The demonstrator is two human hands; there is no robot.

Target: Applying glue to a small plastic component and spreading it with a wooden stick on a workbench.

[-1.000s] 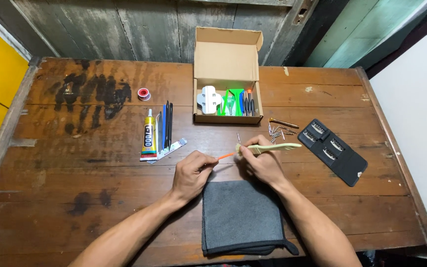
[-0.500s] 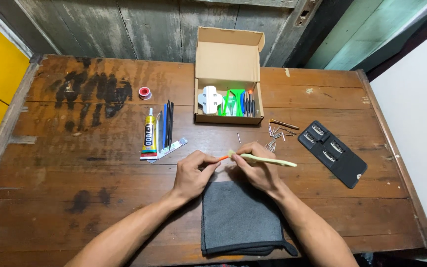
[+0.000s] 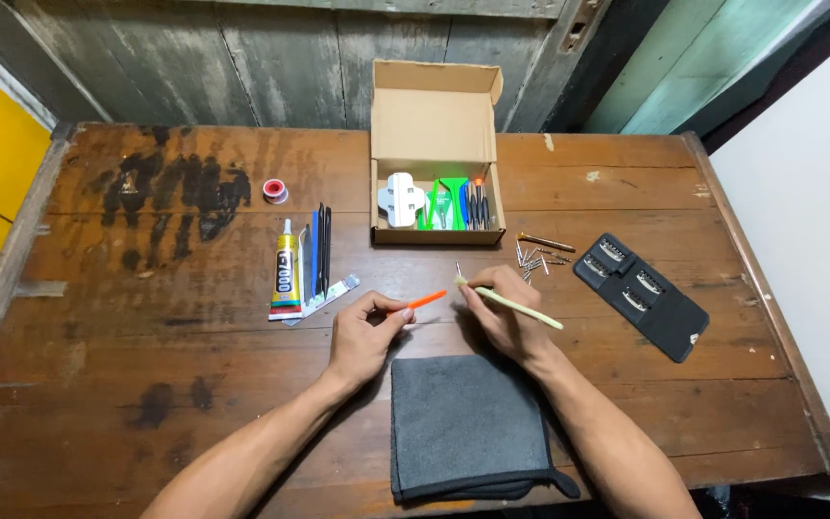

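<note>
An orange stick (image 3: 425, 302) was pinched in the left hand (image 3: 365, 336); a pale yellow tool (image 3: 511, 303) was grasped in the right hand (image 3: 503, 312). Both were held just above the wooden surface (image 3: 146, 384), near the grey cloth (image 3: 463, 423). Behind were an open cardboard box (image 3: 434, 163), glue tube (image 3: 286, 281), black case (image 3: 641, 293).

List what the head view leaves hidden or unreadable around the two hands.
- Orange tool: its near end is hidden inside the left hand.
- Pale stick: its middle is covered by the right hand's fingers.
- Small metal bits: too small to identify.
- Grey cloth: folded, underside hidden.
</note>
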